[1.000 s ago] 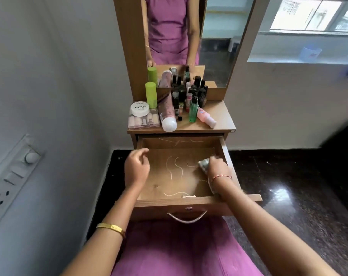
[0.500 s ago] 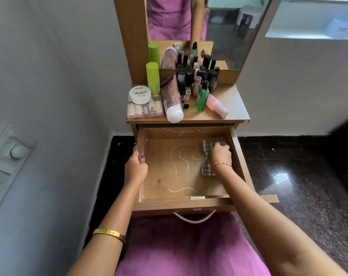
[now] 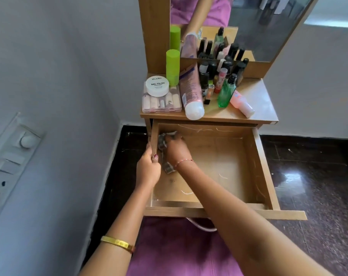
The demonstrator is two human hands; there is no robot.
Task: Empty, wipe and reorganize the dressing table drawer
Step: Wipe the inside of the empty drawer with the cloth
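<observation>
Drawer (image 3: 257, 156) of the dressing table stands pulled fully out below the desk (image 3: 257, 100), and its wooden floor holds nothing but a checked cloth (image 3: 165, 154) and some thin pale streaks on the floor and back wall. The cloth lies bunched in the far left corner, against the left wall of the drawer. The right hand (image 3: 176, 148) reaches across the drawer and lies on top of the cloth with its fingers curled down over the fabric, gripping it against the floor of the drawer; a thin red thread circles that wrist. The left hand (image 3: 148, 168) grips the top edge of the left drawer wall, thumb inside and fingers outside, just beside the cloth; a gold bangle (image 3: 117, 243) sits further down that forearm.

On the desk the emptied things stand crowded: a white tub marked nail polish (image 3: 156, 86) resting on a clear box of small bottles (image 3: 161, 102), a lime green cylinder (image 3: 172, 66) upright behind it, a large pink tube (image 3: 191, 94) lying cap toward the front edge, a green glass spray bottle (image 3: 226, 92), a small pink bottle (image 3: 242, 103) on its side, and a cluster of dark-capped bottles (image 3: 223, 66) against the mirror (image 3: 259, 26).
</observation>
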